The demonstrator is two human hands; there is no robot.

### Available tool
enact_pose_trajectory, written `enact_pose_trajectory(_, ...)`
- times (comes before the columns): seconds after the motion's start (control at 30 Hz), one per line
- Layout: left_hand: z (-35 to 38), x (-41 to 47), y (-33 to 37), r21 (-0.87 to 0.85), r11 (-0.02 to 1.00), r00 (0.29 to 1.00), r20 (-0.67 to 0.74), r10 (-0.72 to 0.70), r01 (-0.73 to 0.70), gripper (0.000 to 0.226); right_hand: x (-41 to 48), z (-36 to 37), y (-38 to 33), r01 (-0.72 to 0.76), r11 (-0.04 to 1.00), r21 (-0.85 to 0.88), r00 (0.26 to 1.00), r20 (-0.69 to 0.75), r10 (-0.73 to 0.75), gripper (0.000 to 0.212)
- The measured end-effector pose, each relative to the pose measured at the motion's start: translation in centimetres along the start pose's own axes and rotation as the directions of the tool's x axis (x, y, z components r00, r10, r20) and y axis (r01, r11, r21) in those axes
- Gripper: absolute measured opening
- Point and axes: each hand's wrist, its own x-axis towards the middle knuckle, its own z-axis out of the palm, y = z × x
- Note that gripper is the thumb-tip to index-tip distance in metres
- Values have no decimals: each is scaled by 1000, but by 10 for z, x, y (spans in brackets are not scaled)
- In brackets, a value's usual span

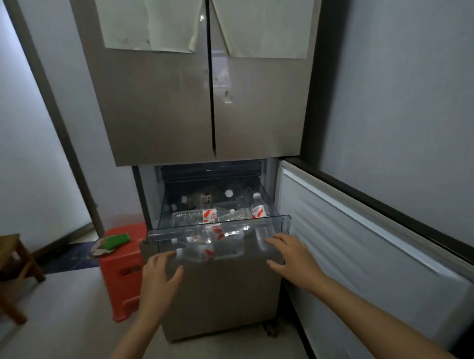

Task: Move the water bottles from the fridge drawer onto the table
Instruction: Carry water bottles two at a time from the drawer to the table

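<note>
A clear plastic fridge drawer [281,223] is pulled out of the lower part of a grey fridge [174,114]. Inside lie several clear water bottles with red-and-white labels; one lies across the middle [197,217] and one stands upright at the right [259,208]. My left hand [160,273] hovers at the drawer's lower front left, fingers spread, holding nothing. My right hand [291,258] is at the front right corner, fingers apart, holding nothing. I cannot tell whether either hand touches the drawer's front.
The lower fridge door [367,242] stands swung open to the right. A red plastic stool [123,266] with a green item on it stands left of the fridge. A wooden chair [10,267] is at the far left. Grey floor lies below.
</note>
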Motion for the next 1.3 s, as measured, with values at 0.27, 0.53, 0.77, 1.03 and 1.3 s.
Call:
enact_pose_trajectory(0.27, 21, 50, -20, 46, 994, 994, -40, -97, 99, 30, 86, 23, 22, 49, 989, 136, 998, 23, -52, 50)
enact_pose_trajectory(0.53, 37, 138, -33, -29, 999, 999, -30, -26, 25, 28, 175, 48, 25, 51, 993, 106, 997, 50, -57, 52)
enact_pose_trajectory(0.77, 56, 227, -52, -31, 999, 1000, 25, 8, -8, 31, 250, 56, 11, 13, 997, 72, 998, 54, -17, 52)
enact_pose_trajectory(1.03, 79, 246, -82, -5, 1000, 987, 162, -10, 11, 31, 277, 85, 10, -64, 990, 122, 964, 265, 30, 49)
enact_pose_trajectory(1.3, 84, 243, -93, 9, 997, 975, 210, -76, 75, 33, 300, 94, 17, -25, 982, 187, 848, 524, -78, 47)
